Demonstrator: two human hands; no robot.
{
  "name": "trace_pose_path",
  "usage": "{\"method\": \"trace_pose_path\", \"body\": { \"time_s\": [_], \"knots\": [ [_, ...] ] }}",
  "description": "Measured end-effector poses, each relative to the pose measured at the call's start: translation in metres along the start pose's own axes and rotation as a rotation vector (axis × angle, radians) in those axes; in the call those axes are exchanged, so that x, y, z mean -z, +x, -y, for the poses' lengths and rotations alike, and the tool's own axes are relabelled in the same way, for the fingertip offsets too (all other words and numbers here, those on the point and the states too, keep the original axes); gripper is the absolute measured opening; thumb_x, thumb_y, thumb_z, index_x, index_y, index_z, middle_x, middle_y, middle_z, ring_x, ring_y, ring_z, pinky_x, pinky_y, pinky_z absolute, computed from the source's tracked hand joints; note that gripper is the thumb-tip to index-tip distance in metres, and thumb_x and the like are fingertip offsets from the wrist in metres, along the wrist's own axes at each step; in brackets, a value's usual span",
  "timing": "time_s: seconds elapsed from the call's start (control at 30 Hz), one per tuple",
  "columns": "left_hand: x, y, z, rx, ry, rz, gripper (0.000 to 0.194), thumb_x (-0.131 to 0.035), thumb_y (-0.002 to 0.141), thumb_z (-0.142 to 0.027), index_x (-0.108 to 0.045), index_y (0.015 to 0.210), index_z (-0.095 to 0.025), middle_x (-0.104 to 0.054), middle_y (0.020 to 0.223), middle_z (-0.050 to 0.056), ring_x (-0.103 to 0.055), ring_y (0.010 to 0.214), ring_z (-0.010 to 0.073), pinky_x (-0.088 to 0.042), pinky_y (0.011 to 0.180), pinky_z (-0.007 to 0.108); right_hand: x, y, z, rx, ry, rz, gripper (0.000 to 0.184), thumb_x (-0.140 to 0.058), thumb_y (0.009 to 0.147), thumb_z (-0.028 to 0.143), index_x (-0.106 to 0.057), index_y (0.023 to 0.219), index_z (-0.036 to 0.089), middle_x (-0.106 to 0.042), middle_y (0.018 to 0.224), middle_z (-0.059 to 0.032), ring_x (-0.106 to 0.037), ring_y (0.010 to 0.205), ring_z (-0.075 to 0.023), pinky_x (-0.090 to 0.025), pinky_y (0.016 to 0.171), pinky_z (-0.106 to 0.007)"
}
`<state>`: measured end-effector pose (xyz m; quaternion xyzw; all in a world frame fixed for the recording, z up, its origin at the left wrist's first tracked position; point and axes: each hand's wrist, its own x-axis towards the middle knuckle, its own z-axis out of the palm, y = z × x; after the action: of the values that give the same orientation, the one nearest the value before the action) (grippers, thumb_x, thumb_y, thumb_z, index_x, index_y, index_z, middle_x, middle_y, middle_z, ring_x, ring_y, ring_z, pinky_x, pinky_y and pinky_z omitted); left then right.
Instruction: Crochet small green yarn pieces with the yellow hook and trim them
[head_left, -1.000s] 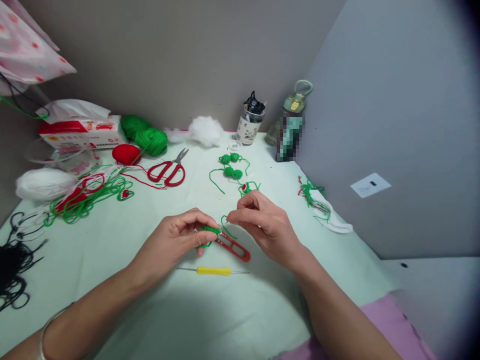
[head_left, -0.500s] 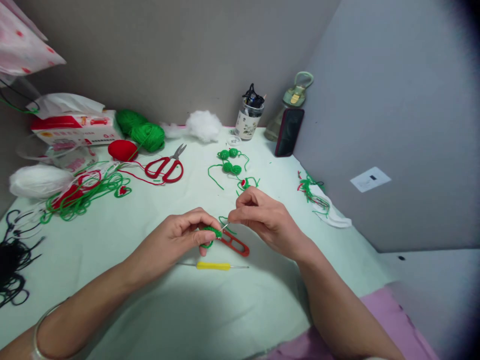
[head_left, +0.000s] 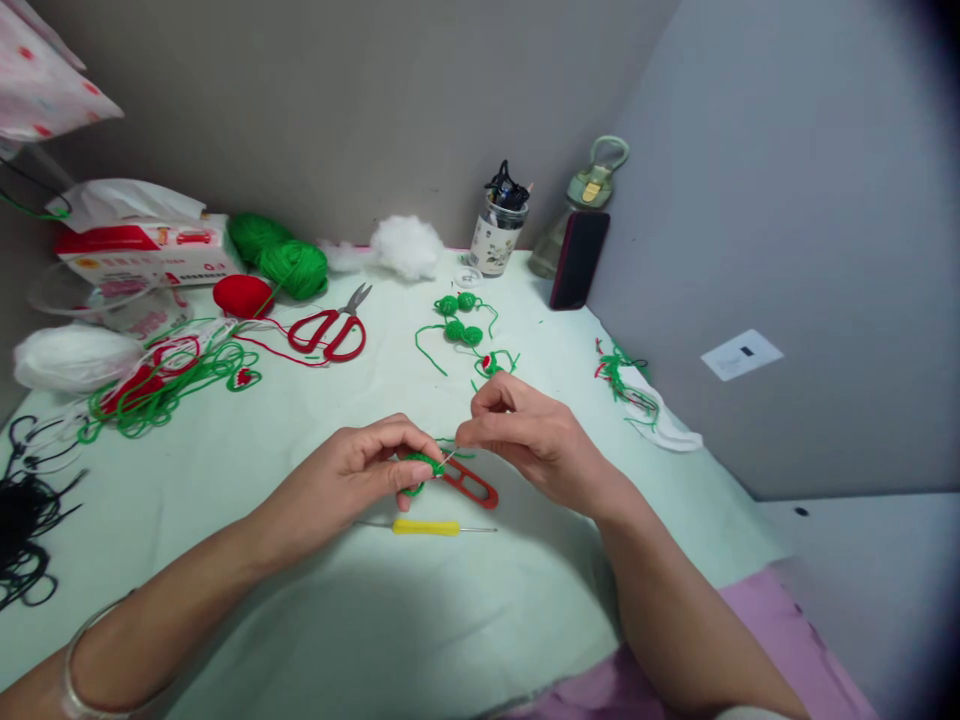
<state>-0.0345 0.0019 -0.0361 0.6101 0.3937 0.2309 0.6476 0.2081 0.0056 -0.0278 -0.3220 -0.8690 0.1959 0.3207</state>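
Between the thumb and fingers of my left hand (head_left: 382,462) is a small green crocheted piece (head_left: 426,463), partly covered by the fingers. My right hand (head_left: 517,425) pinches a thin metal needle (head_left: 449,457) whose tip meets the edge of that piece. Green yarn trails on the cloth behind the fingers. Just under the hands lies an orange-red slotted plastic tool (head_left: 472,485), its left end hidden. Nearer to me rests a crochet hook with a yellow handle (head_left: 426,528).
Red-handled scissors (head_left: 330,333), green yarn balls (head_left: 294,268) and a tissue box (head_left: 150,250) are at the back left. Small green crocheted balls (head_left: 454,330) lie beyond my hands. A pen jar (head_left: 495,235), bottle (head_left: 589,190) and phone (head_left: 580,260) stand at the back.
Both hands keep almost the same pose, with the needle still at the green piece. The green yarn behind the fingers has shifted slightly, and the whole view has moved a little.
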Motion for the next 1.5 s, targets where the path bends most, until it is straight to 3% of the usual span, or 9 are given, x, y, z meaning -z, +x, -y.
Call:
{"method": "trace_pose_path", "body": {
  "time_s": [0.27,0.67,1.07,1.17,1.33,1.5],
  "knots": [
    [-0.001,0.002,0.001,0.007,-0.001,0.007,0.018,-0.066,0.089,-0.037,-0.075,0.095,-0.023,-0.061,0.091,0.001,-0.06,0.068,0.0132,-0.05,0.069,0.027,0.001,-0.001,0.0,0.034,-0.135,0.023,0.022,-0.051,0.097,0.011,-0.069,0.097,0.025,-0.053,0.088,-0.0023,-0.053,0.075,-0.0127,-0.045,0.061,-0.025],
    [0.0,0.001,0.001,0.01,0.021,0.022,0.018,-0.065,0.089,-0.037,-0.075,0.094,-0.023,-0.064,0.094,0.002,-0.061,0.068,0.0139,-0.053,0.069,0.027,0.001,-0.001,0.001,0.05,-0.1,0.035,0.023,-0.05,0.098,0.012,-0.069,0.097,0.024,-0.053,0.088,-0.0028,-0.052,0.075,-0.0128,-0.045,0.061,-0.025],
    [-0.001,-0.003,-0.001,0.047,-0.083,0.163,0.017,-0.066,0.089,-0.038,-0.076,0.09,-0.025,-0.066,0.098,0.003,-0.062,0.077,0.0163,-0.054,0.067,0.027,0.001,0.0,0.001,-0.051,0.298,0.162,0.018,-0.057,0.098,0.02,-0.075,0.095,0.023,-0.054,0.09,-0.002,-0.057,0.08,-0.0102,-0.051,0.068,-0.023],
    [0.0,-0.003,-0.002,0.057,-0.117,0.125,0.017,-0.067,0.088,-0.038,-0.076,0.093,-0.024,-0.066,0.089,0.002,-0.062,0.071,0.015,-0.052,0.067,0.027,-0.004,0.002,0.002,-0.078,0.3,0.091,0.014,-0.062,0.096,0.021,-0.075,0.095,0.023,-0.057,0.09,-0.0025,-0.059,0.081,-0.0115,-0.052,0.07,-0.025],
    [-0.001,0.0,0.003,0.064,-0.236,0.004,0.014,-0.071,0.087,-0.036,-0.072,0.093,-0.023,-0.062,0.077,-0.004,-0.06,0.067,0.0111,-0.046,0.068,0.024,-0.018,0.006,0.009,-0.121,0.218,-0.156,0.013,-0.065,0.093,0.016,-0.072,0.102,0.022,-0.068,0.09,-0.0047,-0.063,0.086,-0.0148,-0.054,0.076,-0.029],
    [-0.004,0.002,0.009,-0.008,-0.325,-0.095,0.018,-0.071,0.088,-0.037,-0.071,0.092,-0.02,-0.066,0.084,-0.003,-0.059,0.069,0.0107,-0.045,0.072,0.025,-0.03,0.006,0.024,-0.03,0.174,-0.158,0.024,-0.058,0.095,0.011,-0.066,0.116,0.019,-0.071,0.102,-0.0094,-0.066,0.094,-0.0161,-0.057,0.081,-0.03]
  ]
}}
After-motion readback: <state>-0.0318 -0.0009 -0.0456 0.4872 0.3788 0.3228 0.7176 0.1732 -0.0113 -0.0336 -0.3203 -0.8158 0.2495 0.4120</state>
